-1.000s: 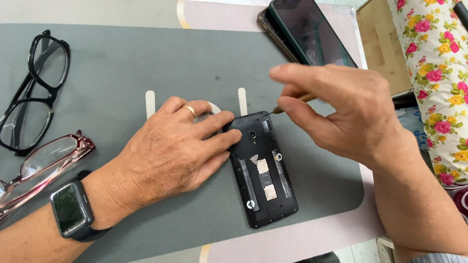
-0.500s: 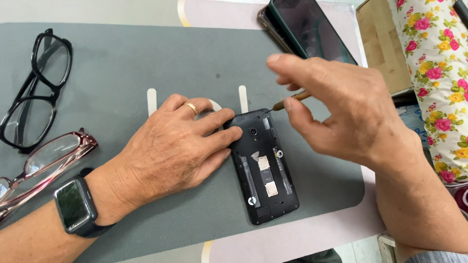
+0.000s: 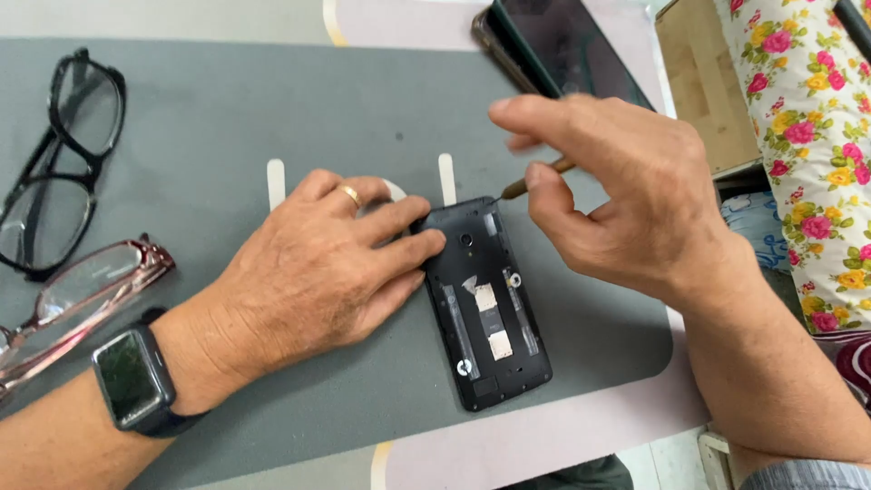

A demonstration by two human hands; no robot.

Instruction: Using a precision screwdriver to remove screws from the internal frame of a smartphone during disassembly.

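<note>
Left hand (image 3: 318,263) lies flat, steadying the opened black phone (image 3: 485,304) (back cover off), while right hand (image 3: 617,204) pinches a thin tool (image 3: 535,177).

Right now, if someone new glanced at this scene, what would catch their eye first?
The opened black phone at the middle of the grey mat, its back cover off. The left hand presses on its upper left edge, while the right hand holds a thin tool at its top corner. Two pairs of glasses lie at the far left, and another phone lies at the top.

A phone repair bench: grey work mat (image 3: 227,118), opened phone (image 3: 485,308).
</note>
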